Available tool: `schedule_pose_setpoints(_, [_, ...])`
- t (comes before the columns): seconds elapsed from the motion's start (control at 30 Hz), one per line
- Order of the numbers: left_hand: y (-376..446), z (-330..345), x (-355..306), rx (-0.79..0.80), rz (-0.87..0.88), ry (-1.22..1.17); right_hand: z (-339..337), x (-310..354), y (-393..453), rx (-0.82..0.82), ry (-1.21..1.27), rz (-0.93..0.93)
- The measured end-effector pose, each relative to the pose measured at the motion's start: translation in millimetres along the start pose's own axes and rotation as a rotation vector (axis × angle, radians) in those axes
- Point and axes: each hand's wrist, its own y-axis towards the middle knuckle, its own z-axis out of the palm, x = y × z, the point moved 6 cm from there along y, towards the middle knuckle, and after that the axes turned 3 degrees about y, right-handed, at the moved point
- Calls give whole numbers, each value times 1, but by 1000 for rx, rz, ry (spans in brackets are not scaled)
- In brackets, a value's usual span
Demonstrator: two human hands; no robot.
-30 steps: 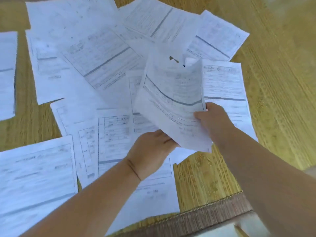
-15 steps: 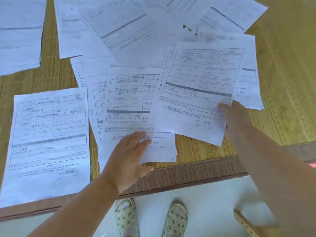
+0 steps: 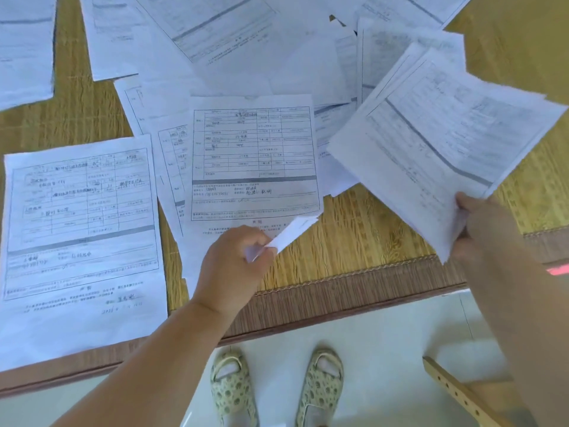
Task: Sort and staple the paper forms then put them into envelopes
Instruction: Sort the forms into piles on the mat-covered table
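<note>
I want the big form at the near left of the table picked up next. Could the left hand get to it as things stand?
Probably, but not at once: the left hand already pinches the corner of the middle form. The big form lies flat beside it, uncovered on top, so the way looks free once that grip lets go.

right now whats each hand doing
Left hand: pinches the lifted corner of a form.
Right hand: holds a stack of forms off the table.
</note>
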Motion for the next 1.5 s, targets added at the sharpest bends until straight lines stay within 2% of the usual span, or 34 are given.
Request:
schedule_pose_setpoints(0.07, [2, 1, 2, -1, -66, -65, -10, 1, -10, -71, -156, -95])
schedule_pose_setpoints(0.13, [5, -1, -3, 0, -39, -83, -17, 0, -18, -152, -242, -133])
schedule_pose_setpoints(0.3, [4, -4, -1, -79, -7, -135, -21, -16, -19, -136, -156, -56])
schedule_pose_setpoints(0.5, [3, -7, 13, -246, -76, -202, -24, -22, -13, -127, -34, -24])
schedule_pose_setpoints(0.53, [3, -9, 13, -264, -48, -195, -24, -23, -13, -125, -8, -21])
schedule_pose_setpoints(0.6, [0, -8, 6, -246, 116, -57, -23, -24, -14, -120, -2, -13])
schedule_pose_setpoints(0.73, [-7, 15, 0, -73, 360, 381, -25, -28, -10, -144, 20, -19])
schedule_pose_setpoints(0.8, [-8, 23, 0, -66, 398, 453, -25, -30, -8, -141, 11, -1])
schedule_pose_setpoints(0.93, [-8, 18, -3, -145, 478, 420, -33, -31, -1, -186, 31, -2])
schedule_pose_setpoints(1.07, [-5, 11, -6, -216, 397, 317, -41, -22, -4, -207, -44, 8])
schedule_pose_setpoints(1.17, [-5, 21, -7, -139, 356, 399, -57, -15, 1, -183, -181, -70])
schedule_pose_setpoints(1.27, [-7, 27, -9, -144, 393, 546, -78, -15, -2, -186, -274, -82])
schedule_pose_setpoints(1.4, [-8, 21, -14, -186, 543, 542, -92, -9, -13, -165, -312, -77])
schedule_pose_setpoints(1.43, [-7, 16, -15, -187, 509, 487, -92, -8, -16, -138, -299, -89])
schedule_pose_setpoints(1.5, [-4, -5, -14, -271, 298, 274, -90, -3, -27, -112, -339, -83])
